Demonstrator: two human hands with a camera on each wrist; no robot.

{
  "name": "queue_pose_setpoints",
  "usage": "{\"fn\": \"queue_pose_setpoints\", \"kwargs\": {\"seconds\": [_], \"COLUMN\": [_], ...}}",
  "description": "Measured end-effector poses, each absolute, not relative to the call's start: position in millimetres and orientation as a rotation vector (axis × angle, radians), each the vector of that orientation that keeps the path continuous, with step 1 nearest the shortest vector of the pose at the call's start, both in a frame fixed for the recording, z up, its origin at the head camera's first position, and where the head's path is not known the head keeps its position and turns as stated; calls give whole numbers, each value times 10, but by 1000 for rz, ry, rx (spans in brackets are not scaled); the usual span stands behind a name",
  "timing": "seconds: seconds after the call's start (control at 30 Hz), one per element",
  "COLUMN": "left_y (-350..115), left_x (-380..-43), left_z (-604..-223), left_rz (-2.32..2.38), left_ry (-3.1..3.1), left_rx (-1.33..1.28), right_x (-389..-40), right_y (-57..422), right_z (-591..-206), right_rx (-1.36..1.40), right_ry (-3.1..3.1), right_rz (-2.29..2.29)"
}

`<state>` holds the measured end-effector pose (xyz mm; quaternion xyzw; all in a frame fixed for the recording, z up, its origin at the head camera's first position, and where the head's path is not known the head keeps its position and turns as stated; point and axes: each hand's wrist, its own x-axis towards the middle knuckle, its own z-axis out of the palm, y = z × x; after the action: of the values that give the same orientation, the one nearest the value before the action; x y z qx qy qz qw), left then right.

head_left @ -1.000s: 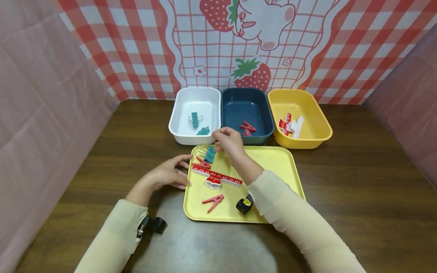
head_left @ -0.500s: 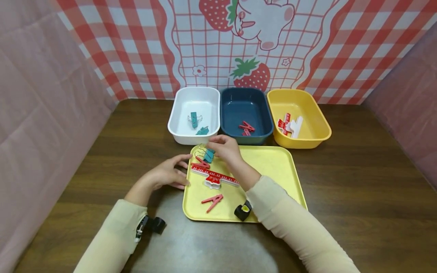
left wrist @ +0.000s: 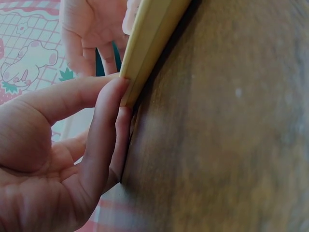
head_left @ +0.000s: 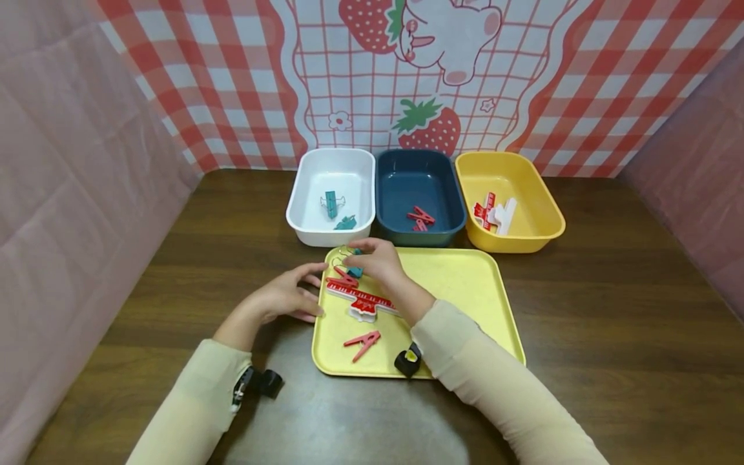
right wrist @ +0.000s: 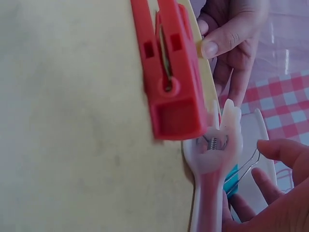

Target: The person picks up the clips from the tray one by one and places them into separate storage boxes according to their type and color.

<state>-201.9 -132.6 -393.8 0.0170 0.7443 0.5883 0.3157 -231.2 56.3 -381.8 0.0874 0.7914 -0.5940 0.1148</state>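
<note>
My left hand point(head_left: 287, 294) holds the left rim of the yellow tray point(head_left: 465, 278), its thumb and fingertips at the edge. Over the tray's far left corner my right hand point(head_left: 378, 261) reaches around a teal binder clip point(head_left: 355, 271), partly hidden by the fingers. In the right wrist view, fingertips are right at the clip's wire handle point(right wrist: 246, 169), and the fingers stand apart. Beside it lie a red clothespin point(head_left: 345, 278) and a long red-and-white clip point(head_left: 363, 302). Another red clothespin point(head_left: 363, 344) lies nearer the front.
Behind the tray, a white bin point(head_left: 296, 223) holds teal binder clips point(head_left: 331, 203), a dark blue bin point(head_left: 407, 174) holds red clothespins point(head_left: 421, 216), and a yellow bin point(head_left: 535, 194) holds wide clips point(head_left: 504, 216). A checked cloth point(head_left: 232, 84) hangs behind the bins.
My right hand has moved left and toward me, from beside the white bin's front edge down over the teal binder clip. The left hand stays at the tray's rim.
</note>
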Motion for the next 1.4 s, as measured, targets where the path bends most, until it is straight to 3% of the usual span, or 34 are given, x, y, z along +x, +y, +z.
{"fn": "queue_pose_setpoints", "kwargs": {"seconds": [0.3, 0.9, 1.4], "left_y": [-1322, -1329, -1327], "left_x": [-2018, -2015, -2010], "left_z": [-3929, -3929, -3923], "left_rz": [1554, 1567, 1563], "left_ry": [1950, 1947, 1944], "left_rx": [36, 73, 62], "right_x": [-2348, -2382, -2340], "right_y": [543, 661, 684], "right_z": [-3843, -3799, -3659], "right_rx": [150, 282, 210], "right_ry": [2469, 2149, 2092], "right_rz": [-1538, -1830, -1905]}}
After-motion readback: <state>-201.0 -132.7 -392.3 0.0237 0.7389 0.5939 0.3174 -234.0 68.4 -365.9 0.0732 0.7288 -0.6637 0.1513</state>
